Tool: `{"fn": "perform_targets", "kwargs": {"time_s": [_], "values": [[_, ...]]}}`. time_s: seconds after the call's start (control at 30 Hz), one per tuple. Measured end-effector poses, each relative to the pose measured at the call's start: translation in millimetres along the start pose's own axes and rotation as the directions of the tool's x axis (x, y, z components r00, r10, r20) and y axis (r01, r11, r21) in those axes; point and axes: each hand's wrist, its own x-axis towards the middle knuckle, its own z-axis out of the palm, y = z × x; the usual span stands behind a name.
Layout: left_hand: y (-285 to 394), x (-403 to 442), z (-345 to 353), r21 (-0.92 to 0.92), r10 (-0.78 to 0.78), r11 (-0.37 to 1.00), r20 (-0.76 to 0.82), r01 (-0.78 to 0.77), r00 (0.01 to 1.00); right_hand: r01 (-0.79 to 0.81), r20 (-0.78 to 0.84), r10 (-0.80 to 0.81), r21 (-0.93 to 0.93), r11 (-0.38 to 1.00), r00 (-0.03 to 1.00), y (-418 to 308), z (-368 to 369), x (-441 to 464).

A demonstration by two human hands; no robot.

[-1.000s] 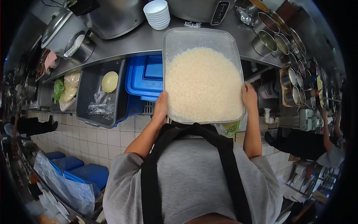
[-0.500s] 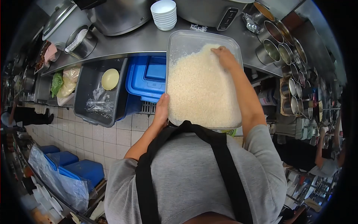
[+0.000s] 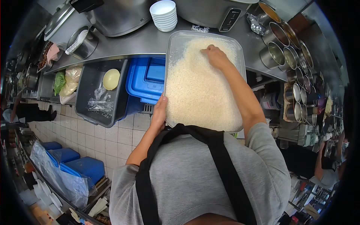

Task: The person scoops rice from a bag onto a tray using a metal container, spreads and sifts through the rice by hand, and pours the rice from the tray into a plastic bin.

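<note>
A large clear plastic tub (image 3: 168,71) of uncooked white rice (image 3: 200,101) is in front of my chest, its far end at the counter edge. My left hand (image 3: 159,111) grips the tub's left side, fingers partly hidden beneath or behind the wall. Over the far part of the rice is my right hand (image 3: 216,57), fingers slightly bent and apart, fingertips touching the grains. The rice reaches the far wall in a thinner layer and is heaped toward me.
On the steel counter (image 3: 123,47) stand stacked white bowls (image 3: 164,15), a large cooker (image 3: 210,15) and steel pots (image 3: 272,54). Below are a grey bin (image 3: 84,93) with a yellow bowl (image 3: 111,79) and a blue lidded bin (image 3: 146,84). Another person (image 3: 326,172) is at the right.
My right hand has moved left across the far end of the tub. Rice now covers more of the far left area. My left hand stays on the tub's side.
</note>
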Motion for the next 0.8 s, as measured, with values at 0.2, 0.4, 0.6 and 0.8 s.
{"fn": "perform_targets", "kwargs": {"time_s": [0.2,0.4,0.6,0.8], "values": [[8.9,-1.0,4.5,0.002,-0.033,0.999,-0.021,0.033,0.999,0.42,0.29,-0.395,-0.026,0.907,0.871,-63.8,16.6,-21.5],[11.7,-6.4,8.9,0.012,-0.036,0.999,-0.05,0.037,0.998,0.204,-0.087,-0.228,-0.218,0.954,0.97,10.8,30.5,40.0],[8.1,-4.8,8.0,-0.048,-0.056,0.997,-0.078,0.053,0.995,0.209,0.115,-0.185,-0.25,0.946,0.976,1.0,-2.0,-6.5],[3.7,1.6,3.2,-0.02,-0.046,0.999,-0.044,0.045,0.998,0.266,0.243,-0.251,-0.031,0.964,0.937,-1.0,4.2,-19.4]]}}
